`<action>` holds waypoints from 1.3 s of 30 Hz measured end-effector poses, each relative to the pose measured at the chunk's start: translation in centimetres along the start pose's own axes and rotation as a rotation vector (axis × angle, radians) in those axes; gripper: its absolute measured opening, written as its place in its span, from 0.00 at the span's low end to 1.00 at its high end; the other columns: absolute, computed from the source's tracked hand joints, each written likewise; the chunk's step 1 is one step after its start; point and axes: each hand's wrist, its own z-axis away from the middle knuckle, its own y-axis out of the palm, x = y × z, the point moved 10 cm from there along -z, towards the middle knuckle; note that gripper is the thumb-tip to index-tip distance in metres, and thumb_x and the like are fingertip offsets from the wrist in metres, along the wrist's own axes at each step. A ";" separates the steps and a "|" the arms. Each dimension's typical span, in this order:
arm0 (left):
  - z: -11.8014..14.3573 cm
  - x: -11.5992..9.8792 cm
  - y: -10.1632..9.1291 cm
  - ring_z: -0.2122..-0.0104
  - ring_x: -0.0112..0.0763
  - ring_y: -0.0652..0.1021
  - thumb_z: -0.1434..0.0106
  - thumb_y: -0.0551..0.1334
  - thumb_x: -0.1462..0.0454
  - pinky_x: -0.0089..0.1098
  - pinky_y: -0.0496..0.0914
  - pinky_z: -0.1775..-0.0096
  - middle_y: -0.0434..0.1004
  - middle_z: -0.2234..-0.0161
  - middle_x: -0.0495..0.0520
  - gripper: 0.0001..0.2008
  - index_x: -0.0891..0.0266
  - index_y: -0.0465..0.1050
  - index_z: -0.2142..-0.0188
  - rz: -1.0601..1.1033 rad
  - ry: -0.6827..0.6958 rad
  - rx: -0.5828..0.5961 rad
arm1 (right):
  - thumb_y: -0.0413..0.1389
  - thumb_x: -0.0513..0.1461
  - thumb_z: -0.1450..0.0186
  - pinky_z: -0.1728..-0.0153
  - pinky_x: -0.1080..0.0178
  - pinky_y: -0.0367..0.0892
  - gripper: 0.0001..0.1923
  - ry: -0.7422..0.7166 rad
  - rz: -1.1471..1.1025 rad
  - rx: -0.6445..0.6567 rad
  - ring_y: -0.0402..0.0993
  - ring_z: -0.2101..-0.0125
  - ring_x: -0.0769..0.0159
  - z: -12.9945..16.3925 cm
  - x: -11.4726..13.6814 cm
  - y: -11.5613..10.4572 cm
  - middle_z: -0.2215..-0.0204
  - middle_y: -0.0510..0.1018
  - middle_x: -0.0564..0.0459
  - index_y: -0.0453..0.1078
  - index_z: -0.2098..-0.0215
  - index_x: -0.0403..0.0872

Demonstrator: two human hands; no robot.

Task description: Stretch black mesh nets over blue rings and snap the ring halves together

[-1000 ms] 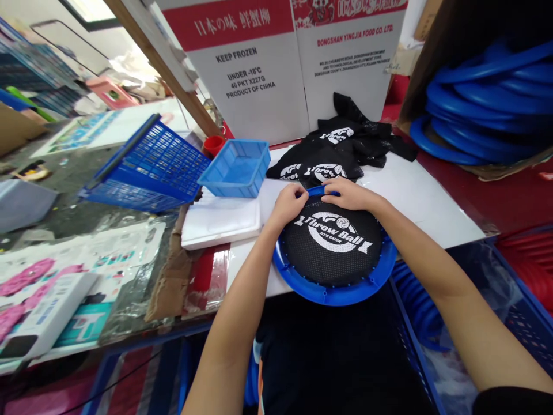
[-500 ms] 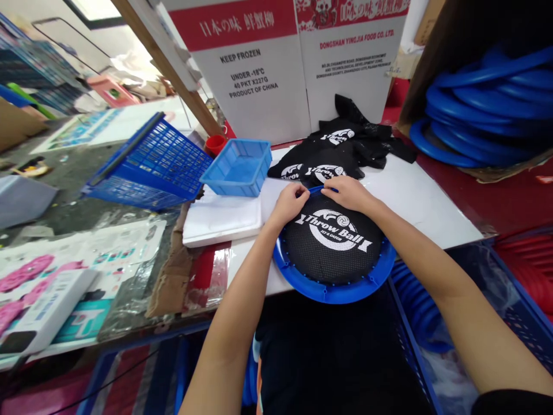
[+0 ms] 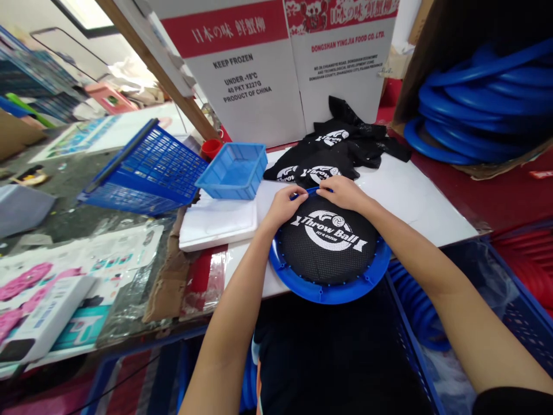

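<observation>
A round blue plastic ring (image 3: 332, 293) lies at the table's front edge, with black mesh cloth (image 3: 319, 265) printed "Throw Ball" stretched across it. Small blue pegs poke through the mesh along the near and side rim. My left hand (image 3: 287, 206) pinches the mesh edge at the far left of the rim. Close beside it, my right hand (image 3: 342, 193) is closed on the mesh edge at the far side; its fingertips are partly hidden. Just beyond both hands is a pile of loose black printed mesh pieces (image 3: 330, 151).
Left of the pile are a light blue tray (image 3: 233, 173), a red cup (image 3: 211, 148), white foam sheets (image 3: 218, 227) and a tilted blue basket (image 3: 147, 173). A white carton (image 3: 254, 115) stands behind. Blue rings (image 3: 479, 109) fill a box at right; a blue crate (image 3: 475, 288) sits below.
My right hand has shifted slightly left along the far rim, nearer my left hand. The whole view has moved a little; the ring stays in place under both hands.
</observation>
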 end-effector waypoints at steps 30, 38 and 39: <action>-1.9 0.5 0.5 0.60 0.41 0.81 0.35 0.64 0.62 0.41 0.75 0.52 0.86 0.63 0.55 0.07 0.58 0.82 0.66 -0.026 0.004 0.185 | 0.55 0.43 0.25 0.54 0.56 0.63 0.12 -0.033 -0.129 0.048 0.72 0.59 0.55 0.1 -0.5 0.5 0.64 0.81 0.49 0.74 0.66 0.49; -0.5 -2.8 1.1 0.55 0.42 0.80 0.30 0.63 0.62 0.41 0.72 0.48 0.84 0.57 0.55 0.05 0.57 0.79 0.59 -0.176 0.220 0.170 | 0.58 0.42 0.26 0.46 0.51 0.67 0.11 -0.150 -0.140 0.004 0.75 0.54 0.53 0.7 0.9 -0.3 0.59 0.81 0.45 0.78 0.65 0.48; -0.4 -3.0 1.4 0.54 0.42 0.80 0.31 0.64 0.63 0.42 0.72 0.47 0.83 0.58 0.54 0.04 0.57 0.78 0.59 -0.211 0.237 0.196 | 0.58 0.42 0.27 0.45 0.49 0.68 0.10 -0.174 -0.142 0.020 0.75 0.52 0.52 0.9 1.0 -0.2 0.56 0.81 0.44 0.78 0.65 0.49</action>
